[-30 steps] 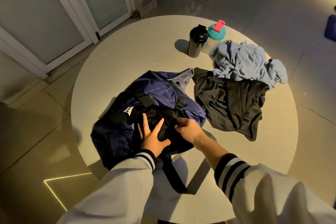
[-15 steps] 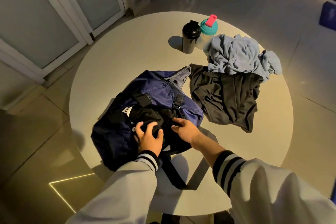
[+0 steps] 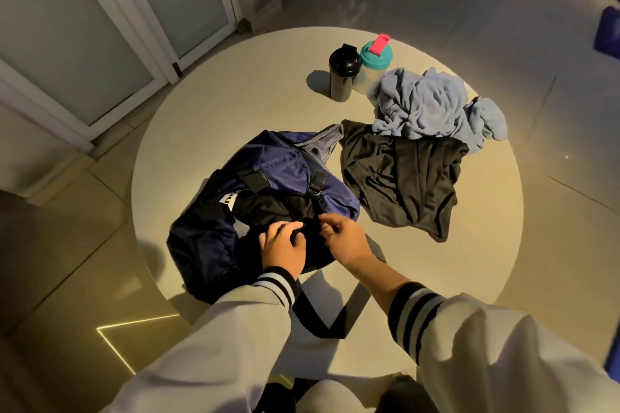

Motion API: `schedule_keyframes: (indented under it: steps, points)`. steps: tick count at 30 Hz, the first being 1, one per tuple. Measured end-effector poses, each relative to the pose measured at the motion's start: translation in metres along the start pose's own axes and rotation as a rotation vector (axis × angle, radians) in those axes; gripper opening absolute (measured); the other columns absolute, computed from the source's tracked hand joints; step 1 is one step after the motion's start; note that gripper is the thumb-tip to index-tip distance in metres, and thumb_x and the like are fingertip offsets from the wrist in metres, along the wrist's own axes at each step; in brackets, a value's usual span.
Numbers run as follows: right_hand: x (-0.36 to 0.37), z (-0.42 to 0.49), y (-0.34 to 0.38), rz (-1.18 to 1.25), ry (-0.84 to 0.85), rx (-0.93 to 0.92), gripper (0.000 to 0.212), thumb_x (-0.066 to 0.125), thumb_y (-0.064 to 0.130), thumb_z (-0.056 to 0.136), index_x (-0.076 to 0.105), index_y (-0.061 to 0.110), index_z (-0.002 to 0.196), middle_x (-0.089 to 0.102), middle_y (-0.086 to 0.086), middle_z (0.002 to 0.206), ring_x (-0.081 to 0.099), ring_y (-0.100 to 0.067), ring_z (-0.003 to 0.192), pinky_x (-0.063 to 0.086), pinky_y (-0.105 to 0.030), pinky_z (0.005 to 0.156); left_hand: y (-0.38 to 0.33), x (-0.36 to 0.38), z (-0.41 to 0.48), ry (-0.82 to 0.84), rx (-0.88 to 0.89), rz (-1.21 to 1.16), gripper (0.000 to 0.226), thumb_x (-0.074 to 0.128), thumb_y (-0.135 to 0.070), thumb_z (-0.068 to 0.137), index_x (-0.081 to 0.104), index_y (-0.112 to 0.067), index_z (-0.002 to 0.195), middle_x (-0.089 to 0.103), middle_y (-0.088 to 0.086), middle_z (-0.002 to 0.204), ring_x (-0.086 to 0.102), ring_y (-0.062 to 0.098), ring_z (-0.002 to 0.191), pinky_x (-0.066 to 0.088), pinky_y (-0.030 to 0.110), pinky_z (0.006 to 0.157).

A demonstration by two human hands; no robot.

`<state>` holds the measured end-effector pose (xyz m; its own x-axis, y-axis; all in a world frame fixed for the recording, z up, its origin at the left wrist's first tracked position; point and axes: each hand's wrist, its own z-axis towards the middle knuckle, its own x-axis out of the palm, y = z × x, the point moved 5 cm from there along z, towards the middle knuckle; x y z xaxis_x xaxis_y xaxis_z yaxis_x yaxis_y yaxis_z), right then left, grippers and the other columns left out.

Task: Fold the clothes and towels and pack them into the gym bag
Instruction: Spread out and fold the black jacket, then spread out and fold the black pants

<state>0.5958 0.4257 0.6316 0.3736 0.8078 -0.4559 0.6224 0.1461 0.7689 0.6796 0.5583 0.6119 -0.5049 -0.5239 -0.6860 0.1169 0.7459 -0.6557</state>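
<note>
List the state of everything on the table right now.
gym bag: lying on the table, open or zipped unclear.
left hand: fingers curled, gripping the gym bag's black panel.
right hand: pinching the gym bag nearby.
black garment: unfolded, spread out.
blue towel: crumpled, overlapping the garment.
black bottle: upright, capped.
teal-lidded bottle: upright.

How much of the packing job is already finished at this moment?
Nothing visible looks folded or packed yet. The left hand and right hand grip the near end of the gym bag, apparently opening it. Left to do: the black garment lies unfolded and the blue towel is crumpled, both on the table.
</note>
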Motion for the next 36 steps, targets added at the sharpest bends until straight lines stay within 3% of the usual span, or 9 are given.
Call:
schedule_keyframes:
  steps: [5,10,16,20,23,27,31,34,36]
  points:
    - [-0.069,-0.009,-0.020,-0.037,-0.159,-0.086,0.027,0.052,0.008,0.099,0.070,0.012,0.119,0.068,-0.008,0.119,0.062,-0.023,0.110,0.043,-0.025,0.092,-0.067,0.029,-0.024,0.070,0.094,-0.208,0.026,0.052,-0.018,0.099,0.068,-0.024,0.120,0.065,-0.001,0.122,0.060,0.017,0.105,0.044,0.024,0.088]
    - [-0.136,0.010,-0.058,-0.032,-0.099,-0.055,0.030,0.048,0.005,0.099,0.067,0.007,0.122,0.067,-0.009,0.121,0.060,-0.025,0.114,0.042,-0.028,0.094,-0.126,0.101,-0.030,0.188,0.056,-0.266,0.037,0.043,-0.009,0.101,0.063,-0.024,0.129,0.065,0.001,0.127,0.063,0.024,0.110,0.049,0.037,0.100]
    - [-0.194,0.044,-0.105,-0.074,-0.051,-0.068,0.029,0.051,0.005,0.098,0.068,0.008,0.122,0.067,-0.008,0.121,0.061,-0.021,0.112,0.043,-0.022,0.091,-0.162,0.189,-0.028,0.228,-0.092,-0.273,0.046,0.045,-0.006,0.102,0.047,-0.021,0.146,0.053,0.011,0.143,0.054,0.028,0.124,0.043,0.027,0.100]
    - [-0.218,0.070,-0.136,-0.311,-0.188,-0.182,0.037,0.062,0.011,0.091,0.067,0.014,0.127,0.057,-0.012,0.131,0.052,-0.031,0.122,0.043,-0.037,0.102,-0.165,0.219,-0.019,0.230,-0.085,-0.248,0.053,0.049,-0.006,0.101,0.040,-0.023,0.151,0.019,0.006,0.164,0.037,0.022,0.141,0.031,0.015,0.098]
    - [-0.213,0.085,-0.160,-0.366,-0.091,-0.168,0.048,0.058,0.018,0.093,0.054,0.024,0.141,0.050,-0.004,0.143,0.046,-0.028,0.132,0.046,-0.044,0.100,-0.153,0.235,-0.011,0.212,-0.101,-0.111,0.057,0.052,-0.018,0.100,0.035,-0.040,0.150,0.002,-0.002,0.167,0.026,0.023,0.145,0.028,0.022,0.105]
    - [-0.190,0.087,-0.176,-0.153,0.027,-0.350,0.049,0.053,0.003,0.090,0.057,0.021,0.135,0.063,-0.002,0.128,0.054,-0.020,0.116,0.042,-0.029,0.090,-0.139,0.250,-0.001,0.038,-0.040,0.163,0.055,0.058,-0.037,0.095,0.038,-0.050,0.144,0.012,-0.009,0.163,0.017,0.026,0.143,0.020,0.039,0.117]
    - [-0.185,0.083,-0.204,-0.185,-0.116,-0.390,0.045,0.054,0.015,0.099,0.050,0.018,0.143,0.060,-0.006,0.123,0.053,-0.023,0.113,0.041,-0.033,0.097,-0.117,0.261,0.001,-0.218,0.077,0.019,0.029,0.068,-0.038,0.091,0.064,-0.041,0.119,0.037,-0.010,0.150,0.033,0.023,0.133,0.025,0.037,0.109]
    - [-0.181,0.071,-0.219,-0.277,-0.228,-0.550,0.033,0.052,0.023,0.098,0.061,0.023,0.130,0.064,0.000,0.100,0.056,-0.020,0.091,0.048,-0.040,0.082,-0.108,0.267,-0.005,-0.405,0.221,-0.021,0.016,0.062,-0.036,0.095,0.070,-0.031,0.108,0.045,-0.008,0.145,0.042,0.020,0.122,0.037,0.036,0.102]
    - [-0.177,0.066,-0.226,-0.302,-0.273,-0.611,0.028,0.047,0.029,0.099,0.066,0.025,0.119,0.064,0.004,0.093,0.055,-0.016,0.084,0.046,-0.036,0.077,-0.105,0.267,-0.007,-0.497,0.275,-0.031,0.023,0.053,-0.040,0.098,0.070,-0.027,0.107,0.049,-0.006,0.141,0.045,0.018,0.116,0.039,0.033,0.098]
